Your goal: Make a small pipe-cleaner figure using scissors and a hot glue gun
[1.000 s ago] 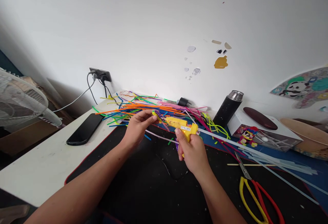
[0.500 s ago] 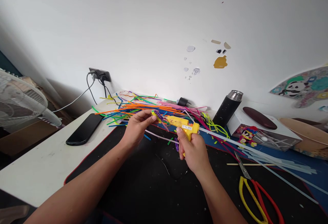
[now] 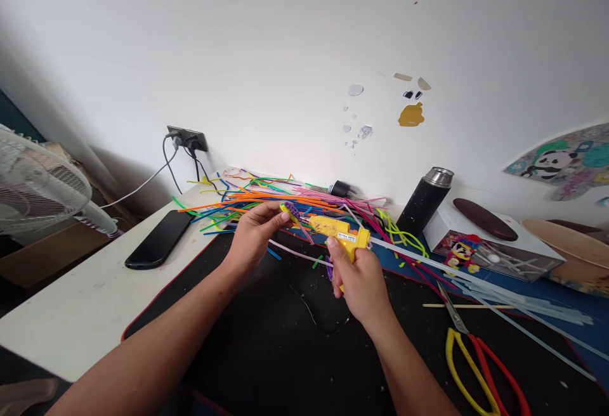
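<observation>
Between its thumb and fingers, my left hand [image 3: 257, 232] pinches a small purple and yellow-green fuzzy piece [image 3: 291, 212]. My right hand [image 3: 359, 276] is wrapped round the handle of a yellow glue gun [image 3: 333, 227], whose nozzle points left at the fuzzy piece, touching or very close to it. A long clear glue stick [image 3: 404, 248] runs out of the gun's back to the right. Behind both hands lies a heap of coloured pipe cleaners [image 3: 280, 199]. A purple bit [image 3: 329, 267] shows just beside my right fingers.
A black phone [image 3: 159, 240] lies on the white table at left. Scissors with yellow and red handles [image 3: 469, 352] rest on the black mat [image 3: 266, 352] at right. Further back stand a black flask [image 3: 425, 201], a white box [image 3: 504, 245] and a small colourful figure [image 3: 462, 254].
The view has shifted very slightly, so the surroundings sit a little further right. Both hands keep nearly the same pose and grip.
</observation>
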A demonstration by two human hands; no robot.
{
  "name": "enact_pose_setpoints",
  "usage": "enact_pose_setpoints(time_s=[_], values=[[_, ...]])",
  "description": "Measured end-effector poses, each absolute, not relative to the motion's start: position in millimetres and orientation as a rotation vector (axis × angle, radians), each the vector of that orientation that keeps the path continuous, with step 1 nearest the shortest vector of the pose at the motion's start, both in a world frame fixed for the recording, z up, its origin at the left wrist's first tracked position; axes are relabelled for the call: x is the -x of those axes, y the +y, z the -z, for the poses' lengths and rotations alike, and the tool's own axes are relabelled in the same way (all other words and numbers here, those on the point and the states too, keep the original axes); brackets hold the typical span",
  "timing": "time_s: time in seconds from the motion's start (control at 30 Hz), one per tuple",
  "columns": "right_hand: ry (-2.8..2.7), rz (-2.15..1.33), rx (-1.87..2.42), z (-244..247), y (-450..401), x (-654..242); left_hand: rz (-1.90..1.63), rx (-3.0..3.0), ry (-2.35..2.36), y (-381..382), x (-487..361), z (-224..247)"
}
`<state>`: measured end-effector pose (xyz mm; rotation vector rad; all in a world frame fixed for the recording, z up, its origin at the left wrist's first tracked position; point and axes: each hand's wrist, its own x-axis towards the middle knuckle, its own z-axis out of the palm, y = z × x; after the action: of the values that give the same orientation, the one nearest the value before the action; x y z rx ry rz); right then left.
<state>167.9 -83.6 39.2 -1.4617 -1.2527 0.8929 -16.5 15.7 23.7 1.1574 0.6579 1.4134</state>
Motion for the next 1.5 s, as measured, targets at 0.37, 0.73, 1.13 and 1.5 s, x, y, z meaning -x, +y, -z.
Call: enact_pose_setpoints(time_s=[0.37, 0.73, 1.13, 1.5], values=[[-1.267, -0.872, 1.473, -35.7, -81.7, -167.1, -1.434, -1.093, 0.673, 15.2, 15.8, -26.2], [-1.242, -0.894, 1.455, -41.0, -84.0, -169.1, -1.417, -1.122, 0.665, 16.0, 16.3, -25.3], [-1.247, -0.889, 1.471, -40.9, -83.8, -169.6, -1.400, -1.165, 0.636, 16.0, 17.4, -25.7], [-1.254, -0.886, 1.463, -39.5, -83.3, -170.6, -1.433, -1.103, 0.645, 17.3, 17.4, -24.6]])
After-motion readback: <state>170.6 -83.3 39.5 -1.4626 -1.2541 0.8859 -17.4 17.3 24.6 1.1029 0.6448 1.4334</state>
